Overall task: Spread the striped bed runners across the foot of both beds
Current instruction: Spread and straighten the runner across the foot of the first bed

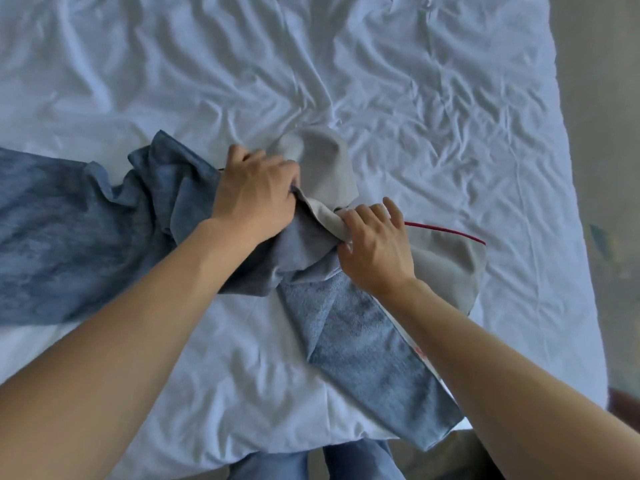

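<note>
Your bare forearms reach out over the bed (415, 98); your left hand (254, 195) clutches the bunched blue runner (86, 230) mid-bed, your right hand (375, 249) pinches its grey, red-piped edge. White, wrinkled sheet; floor at right.

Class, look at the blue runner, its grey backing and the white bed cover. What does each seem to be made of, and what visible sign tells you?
Blue bed runner: looks like soft, matt, napped cloth, perhaps chenille or terry; mottled pile shows.
Grey backing with red piping: smooth, flat woven lining, no pile.
White bed cover: thin woven sheeting, likely cotton; fine sharp creases.
</note>
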Tool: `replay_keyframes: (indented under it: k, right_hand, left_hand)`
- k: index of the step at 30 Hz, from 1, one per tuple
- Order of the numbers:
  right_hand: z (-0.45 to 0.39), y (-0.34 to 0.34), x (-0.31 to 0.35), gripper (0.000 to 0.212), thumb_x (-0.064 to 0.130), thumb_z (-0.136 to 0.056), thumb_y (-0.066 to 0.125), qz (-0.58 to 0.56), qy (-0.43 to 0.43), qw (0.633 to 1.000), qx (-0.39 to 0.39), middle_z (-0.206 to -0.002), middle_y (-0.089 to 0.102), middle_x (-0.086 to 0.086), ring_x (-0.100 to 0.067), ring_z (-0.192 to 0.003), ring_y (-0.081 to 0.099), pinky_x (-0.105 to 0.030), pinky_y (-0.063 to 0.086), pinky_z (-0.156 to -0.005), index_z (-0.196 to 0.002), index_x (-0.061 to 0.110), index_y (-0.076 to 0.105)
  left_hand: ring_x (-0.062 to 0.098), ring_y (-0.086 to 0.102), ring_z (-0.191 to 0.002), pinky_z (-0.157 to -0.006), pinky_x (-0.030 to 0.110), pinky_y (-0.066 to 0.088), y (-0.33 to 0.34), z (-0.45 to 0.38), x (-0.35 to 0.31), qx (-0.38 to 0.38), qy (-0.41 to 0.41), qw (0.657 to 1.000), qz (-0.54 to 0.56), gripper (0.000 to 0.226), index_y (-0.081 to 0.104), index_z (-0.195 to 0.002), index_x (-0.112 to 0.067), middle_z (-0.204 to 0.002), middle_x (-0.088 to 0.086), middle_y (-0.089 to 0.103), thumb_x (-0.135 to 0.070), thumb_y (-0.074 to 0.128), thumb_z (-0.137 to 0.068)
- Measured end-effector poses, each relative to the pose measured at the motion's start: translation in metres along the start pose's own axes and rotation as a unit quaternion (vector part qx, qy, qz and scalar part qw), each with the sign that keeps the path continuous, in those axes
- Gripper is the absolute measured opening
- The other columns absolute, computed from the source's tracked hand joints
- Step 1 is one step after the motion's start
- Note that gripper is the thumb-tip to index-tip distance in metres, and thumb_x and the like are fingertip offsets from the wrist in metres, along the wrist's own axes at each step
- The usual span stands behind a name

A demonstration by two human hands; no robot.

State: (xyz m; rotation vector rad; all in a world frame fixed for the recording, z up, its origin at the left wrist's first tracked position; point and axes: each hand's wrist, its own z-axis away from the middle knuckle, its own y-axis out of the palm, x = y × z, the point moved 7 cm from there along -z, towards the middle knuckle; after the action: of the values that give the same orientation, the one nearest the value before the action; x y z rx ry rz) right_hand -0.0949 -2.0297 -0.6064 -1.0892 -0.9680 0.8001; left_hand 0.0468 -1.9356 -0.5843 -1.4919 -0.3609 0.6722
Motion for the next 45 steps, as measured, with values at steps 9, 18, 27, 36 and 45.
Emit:
replay_keyframes:
  k: [9,18,27,36,45]
  right_hand:
    - [-0.024,-0.025,-0.013,0.026,0.008,-0.077,0.062,-0.061,0.082,0.991,-0.087,-0.088,0.07,-0.004,-0.033,-0.089,0.058,-0.05,0.037,-0.105,-0.102,0.01,0.067]
    - [-0.055,-0.038,0.002,0.032,-0.001,-0.066,0.056,-0.089,0.056,0.984,-0.146,-0.079,0.069,-0.002,-0.03,-0.077,0.056,-0.042,0.042,-0.092,-0.093,0.01,0.068]
    - [-0.073,-0.028,-0.044,0.018,0.004,-0.085,0.053,-0.091,0.084,0.986,-0.112,-0.081,0.07,-0.003,-0.03,-0.082,0.057,-0.035,0.034,-0.095,-0.091,0.011,0.068]
    - [-0.098,-0.024,-0.06,0.004,0.014,-0.078,0.063,-0.091,0.032,0.993,-0.069,-0.072,0.065,-0.003,-0.031,-0.076,0.054,-0.04,0.04,-0.089,-0.077,0.011,0.061]
    - [-0.076,0.008,-0.115,0.005,0.007,-0.078,0.06,-0.066,0.076,0.995,0.007,-0.07,0.064,-0.003,-0.03,-0.076,0.055,-0.038,0.039,-0.093,-0.077,0.01,0.064]
  left_hand:
    - [0.029,0.058,-0.081,-0.079,0.038,0.023,-0.009,-0.026,-0.003,-0.026,0.046,0.999,-0.008,0.024,0.064,-0.079,-0.024,-0.08,-0.001,0.067,-0.003,0.06,-0.066]
    - [0.028,0.062,-0.082,-0.084,0.039,0.031,-0.019,-0.026,-0.03,-0.035,0.132,0.99,0.023,0.016,0.065,-0.095,-0.02,-0.083,0.0,0.068,-0.019,0.061,-0.08]
    - [0.03,0.057,-0.091,-0.086,0.042,0.026,-0.027,-0.057,0.022,-0.034,-0.053,0.998,-0.021,0.021,0.065,-0.097,-0.025,-0.094,0.002,0.068,-0.014,0.057,-0.08]
    - [0.027,0.061,-0.089,-0.094,0.041,0.03,-0.009,-0.11,-0.038,-0.013,0.007,0.999,-0.045,0.014,0.067,-0.089,-0.023,-0.088,0.001,0.071,-0.015,0.055,-0.088]
    - [0.023,0.057,-0.107,-0.096,0.041,0.025,0.036,-0.133,-0.076,0.097,0.075,0.992,-0.018,0.035,0.062,-0.117,-0.026,-0.113,-0.003,0.067,-0.018,0.06,-0.083]
